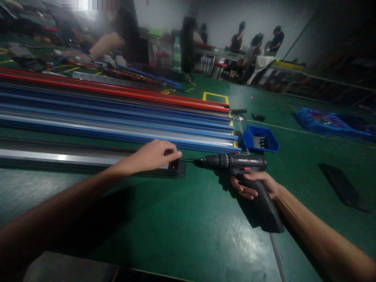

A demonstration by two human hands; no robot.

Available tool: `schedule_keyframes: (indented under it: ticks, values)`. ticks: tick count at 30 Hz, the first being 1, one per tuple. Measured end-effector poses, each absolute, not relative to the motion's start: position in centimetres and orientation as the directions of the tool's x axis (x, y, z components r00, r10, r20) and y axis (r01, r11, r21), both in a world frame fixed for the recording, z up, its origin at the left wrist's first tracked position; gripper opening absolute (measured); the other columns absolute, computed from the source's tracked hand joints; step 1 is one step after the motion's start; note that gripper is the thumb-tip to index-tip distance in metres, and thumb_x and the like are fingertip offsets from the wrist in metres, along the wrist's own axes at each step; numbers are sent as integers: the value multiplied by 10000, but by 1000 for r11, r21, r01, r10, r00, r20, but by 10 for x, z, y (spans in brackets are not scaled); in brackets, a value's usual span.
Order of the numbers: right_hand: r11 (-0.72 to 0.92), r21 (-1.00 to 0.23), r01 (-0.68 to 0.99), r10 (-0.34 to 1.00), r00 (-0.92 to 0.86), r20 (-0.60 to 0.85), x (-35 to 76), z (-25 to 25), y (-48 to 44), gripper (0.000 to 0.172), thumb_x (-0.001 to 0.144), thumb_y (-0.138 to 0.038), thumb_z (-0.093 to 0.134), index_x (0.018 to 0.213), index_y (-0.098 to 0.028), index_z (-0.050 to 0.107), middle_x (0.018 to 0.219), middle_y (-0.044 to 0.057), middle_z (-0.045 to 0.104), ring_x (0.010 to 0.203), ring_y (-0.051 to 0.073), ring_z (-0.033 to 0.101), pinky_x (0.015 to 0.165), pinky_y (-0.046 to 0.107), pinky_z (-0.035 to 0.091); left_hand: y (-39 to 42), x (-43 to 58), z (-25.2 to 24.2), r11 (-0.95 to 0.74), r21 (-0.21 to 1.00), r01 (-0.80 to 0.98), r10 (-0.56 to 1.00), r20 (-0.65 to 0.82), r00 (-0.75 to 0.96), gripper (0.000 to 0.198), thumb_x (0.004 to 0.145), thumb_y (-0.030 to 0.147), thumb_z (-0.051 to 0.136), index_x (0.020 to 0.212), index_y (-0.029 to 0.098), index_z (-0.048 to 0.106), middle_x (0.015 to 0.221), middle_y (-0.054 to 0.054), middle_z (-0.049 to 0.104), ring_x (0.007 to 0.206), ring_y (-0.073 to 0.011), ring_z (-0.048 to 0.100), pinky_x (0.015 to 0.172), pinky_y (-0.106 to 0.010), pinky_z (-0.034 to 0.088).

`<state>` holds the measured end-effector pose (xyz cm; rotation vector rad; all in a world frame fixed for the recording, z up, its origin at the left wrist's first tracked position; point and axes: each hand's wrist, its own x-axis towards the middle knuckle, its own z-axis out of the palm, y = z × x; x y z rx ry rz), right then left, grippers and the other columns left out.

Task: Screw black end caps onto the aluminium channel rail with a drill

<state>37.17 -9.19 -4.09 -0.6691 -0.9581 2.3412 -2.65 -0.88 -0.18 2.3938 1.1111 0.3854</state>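
My right hand (255, 184) is wrapped round the grip of a black cordless drill (241, 162). The drill points left, and its long thin bit (190, 159) reaches the end of a dark metal profile (73, 157) lying on the green surface. At that end sits a black end cap (179, 170) with small holes. My left hand (157, 154) rests over the profile's end, thumb and bent fingers closed at the end cap beside the bit's tip. Any screw there is too small to make out.
Blue profiles (117, 123) and a red one (117, 90) lie parallel behind. A blue bin (261, 138) holds dark parts. A dark flat piece (342, 186) lies at right, near a blue bag (320, 119). Another person's arm (107, 43) reaches over wires at back left.
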Motion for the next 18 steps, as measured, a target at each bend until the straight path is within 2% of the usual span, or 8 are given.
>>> schedule_keyframes:
  ticks: [9,18]
  values:
    - [-617,-743,-258,617,-745,-254,374,-41,-93,319,975,-306,698,1056,-3,759,875,101,691,470,30,495,564,194,554,-10,-27,0,-570,509,645,766,47,641,510,1039,597,464,933,191,754,915,-38,743,828,-193,646,743,-303,401]
    - [-624,-733,-272,612,-753,-242,370,-37,-92,265,984,-259,678,1064,-21,760,860,83,691,470,23,464,557,177,552,-10,-27,1,-582,504,639,760,58,647,529,1034,608,453,921,192,758,910,-45,750,819,-197,650,754,-312,420]
